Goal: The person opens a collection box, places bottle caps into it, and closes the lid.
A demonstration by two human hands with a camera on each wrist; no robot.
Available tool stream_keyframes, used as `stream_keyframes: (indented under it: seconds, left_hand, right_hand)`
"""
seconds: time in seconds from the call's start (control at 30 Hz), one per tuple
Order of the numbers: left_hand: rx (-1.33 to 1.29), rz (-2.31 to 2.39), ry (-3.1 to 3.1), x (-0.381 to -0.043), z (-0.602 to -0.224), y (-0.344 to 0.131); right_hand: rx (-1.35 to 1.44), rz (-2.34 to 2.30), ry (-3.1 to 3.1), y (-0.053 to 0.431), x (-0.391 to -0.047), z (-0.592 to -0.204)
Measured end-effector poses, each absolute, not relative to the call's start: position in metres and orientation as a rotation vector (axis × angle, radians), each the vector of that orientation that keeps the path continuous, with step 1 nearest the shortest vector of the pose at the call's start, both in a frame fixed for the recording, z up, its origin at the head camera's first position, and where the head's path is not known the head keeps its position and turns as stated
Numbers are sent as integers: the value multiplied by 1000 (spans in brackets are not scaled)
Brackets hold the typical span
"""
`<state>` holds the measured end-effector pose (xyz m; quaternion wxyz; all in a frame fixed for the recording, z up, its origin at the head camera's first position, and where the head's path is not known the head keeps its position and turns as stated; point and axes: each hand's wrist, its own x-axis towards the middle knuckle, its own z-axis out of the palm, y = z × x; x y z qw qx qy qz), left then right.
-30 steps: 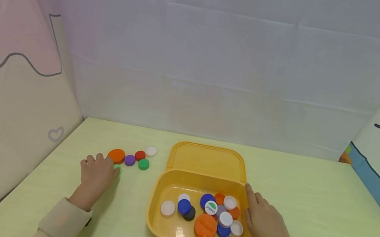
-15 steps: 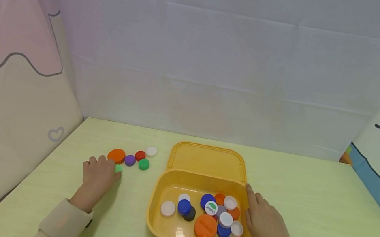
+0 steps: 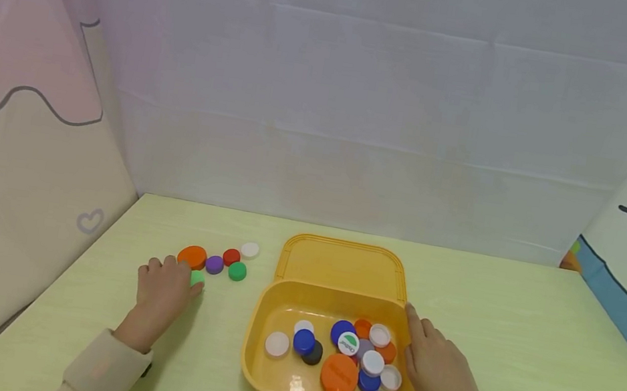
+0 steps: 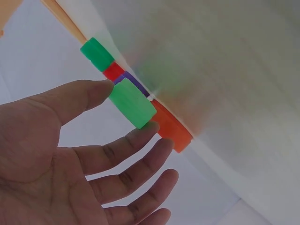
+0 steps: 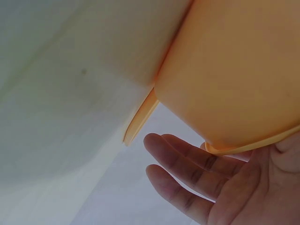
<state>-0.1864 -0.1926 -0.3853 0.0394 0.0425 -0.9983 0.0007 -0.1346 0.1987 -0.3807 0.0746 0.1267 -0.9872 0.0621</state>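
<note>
My left hand (image 3: 161, 294) pinches a light green bottle cap (image 4: 132, 104) between thumb and index finger, low over the table; the other fingers are loosely bent. In the head view most of this cap (image 3: 197, 279) is hidden by the hand. Just beyond it lie an orange cap (image 3: 193, 256), a purple cap (image 3: 214, 264), a red cap (image 3: 231, 256), a green cap (image 3: 238, 271) and a white cap (image 3: 250, 250). My right hand (image 3: 436, 366) rests at the right rim of a yellow box (image 3: 256, 376), its fingers fairly straight along the outside.
The box holds several caps in blue, white, orange, black and grey, with a large orange lid (image 3: 340, 372) near its front wall. Its yellow cover (image 3: 344, 264) lies folded back behind it. A cloth (image 3: 324, 123) hangs behind the table, with printed panels at both sides.
My left hand has shifted slightly to the right, and a bit more of the light green cap shows. The right hand and the box have stayed in place.
</note>
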Motion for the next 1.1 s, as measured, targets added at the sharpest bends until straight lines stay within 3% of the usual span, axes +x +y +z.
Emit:
stream_keyframes:
  seconds: [1.1]
  left_hand:
    - [-219, -134, -2785, -148, -345, -124]
  right_hand:
    - [383, 187, -2952, 200, -135, -384]
